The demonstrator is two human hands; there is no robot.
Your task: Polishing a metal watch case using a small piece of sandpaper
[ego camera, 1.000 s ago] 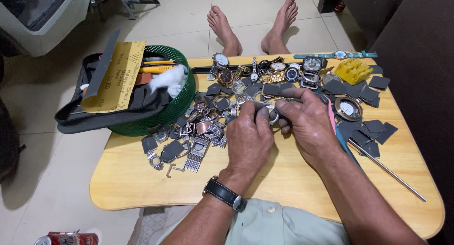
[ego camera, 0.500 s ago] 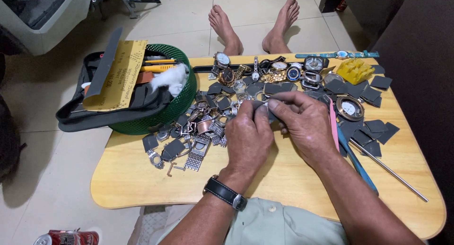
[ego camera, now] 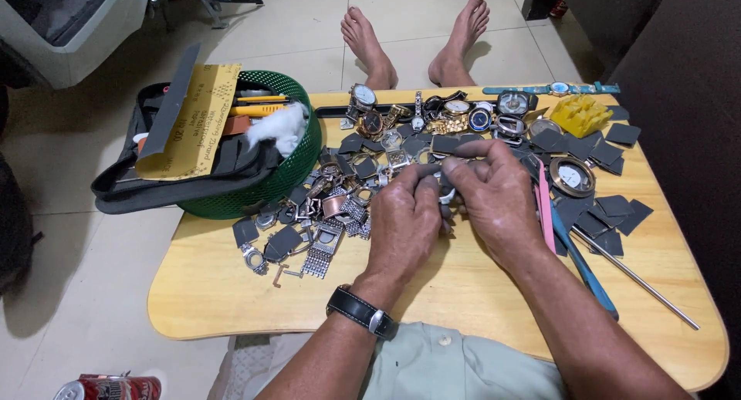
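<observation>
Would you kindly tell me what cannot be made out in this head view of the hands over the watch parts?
- The small metal part between the left hand and right hand: mostly hidden by the fingertips; its kind cannot be told.
- The green basket: a black pouch and a yellow ruler hide what lies inside.
- The red can: cut off by the bottom edge.
- The watch dials: too small to read.

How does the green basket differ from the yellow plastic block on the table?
The green basket is large, round and open-meshed; the yellow block is small, angular and ridged. The basket stands at the table's left edge, beyond the left hand, and holds a dark bag; the block sits at the far right, beyond the right hand, and holds nothing. Both look like plastic.
</observation>
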